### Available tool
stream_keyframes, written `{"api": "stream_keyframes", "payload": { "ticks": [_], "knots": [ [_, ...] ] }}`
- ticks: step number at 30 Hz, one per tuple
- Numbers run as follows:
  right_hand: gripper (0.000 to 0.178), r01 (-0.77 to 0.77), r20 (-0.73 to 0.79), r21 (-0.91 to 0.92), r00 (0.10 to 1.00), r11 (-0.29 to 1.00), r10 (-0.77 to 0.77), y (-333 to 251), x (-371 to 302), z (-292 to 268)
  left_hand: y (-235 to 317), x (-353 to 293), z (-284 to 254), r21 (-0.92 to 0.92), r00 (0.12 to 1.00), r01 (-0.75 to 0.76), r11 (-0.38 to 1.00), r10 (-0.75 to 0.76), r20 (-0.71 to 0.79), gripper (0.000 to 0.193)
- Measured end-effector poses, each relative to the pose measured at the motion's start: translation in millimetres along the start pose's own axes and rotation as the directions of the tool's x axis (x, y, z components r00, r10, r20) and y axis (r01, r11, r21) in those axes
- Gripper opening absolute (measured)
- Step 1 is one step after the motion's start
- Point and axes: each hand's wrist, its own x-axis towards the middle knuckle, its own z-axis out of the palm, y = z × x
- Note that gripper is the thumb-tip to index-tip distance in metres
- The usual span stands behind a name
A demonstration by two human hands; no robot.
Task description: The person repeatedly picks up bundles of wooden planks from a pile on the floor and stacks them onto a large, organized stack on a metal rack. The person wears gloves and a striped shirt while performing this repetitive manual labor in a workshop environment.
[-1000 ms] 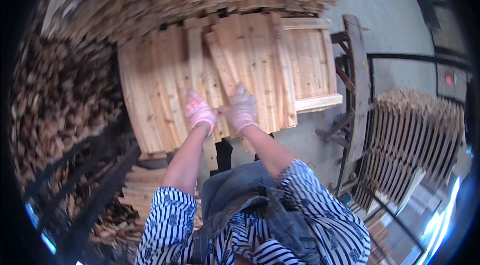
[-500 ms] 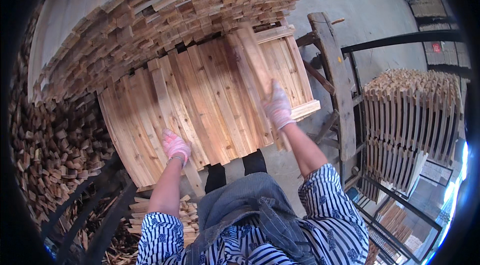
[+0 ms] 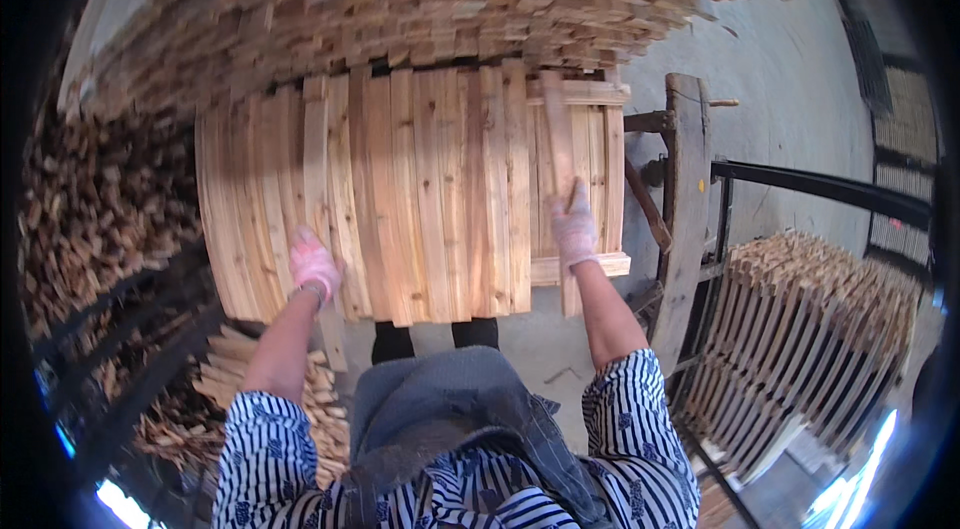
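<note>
Head camera, and the person's gloved right hand (image 3: 573,224) is out beyond the edge of the board row (image 3: 430,209)! What has it got?

A narrow wooden slat (image 3: 556,129), fingers closed around it. Half a second ago that slat slanted, its far end over the row's right-hand boards; now it runs almost straight away from the body, clear of the row, with a thin strip between them.

So what's underneath?

The lower layer of boards (image 3: 597,169). The slat crosses the upper crosspiece (image 3: 600,93) and the lower crosspiece (image 3: 612,266), its near end poking out past the lower one.

And over on the other side, the left hand (image 3: 316,264)?

Palm down on a loose slat (image 3: 316,144) that lies on top of the row, near end jutting over the edge. Its fingers look bent, but I cannot tell whether they grip or merely press.

Look how far apart those hands are!

Quite a change: one second ago they were almost side by side at mid-row. The whole view has swung round too, so the row sits squarer to the body than half a second ago.

Anything bordering this?

Stacked timber (image 3: 430,14) along the far side, blurred, and a weathered wooden beam (image 3: 687,179) off to the right.
</note>
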Motion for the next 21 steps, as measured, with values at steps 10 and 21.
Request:
{"api": "stream_keyframes", "payload": {
  "ticks": [10,21],
  "knots": [
    [0.074,0.231,0.353,-0.244,0.926,0.942,-0.135,7.2,20.3,56.4,-19.2,3.8,9.5,-0.121,0.999,0.006,0.993,-0.012,-0.049,0.035],
    [0.052,0.675,0.310,-0.007,0.703,0.738,-0.640,-73.8,-191.0,96.1,-54.0,-98.4,12.1,-0.883,0.991,-0.105,0.457,-0.028,-0.133,0.086]
  ]
}}
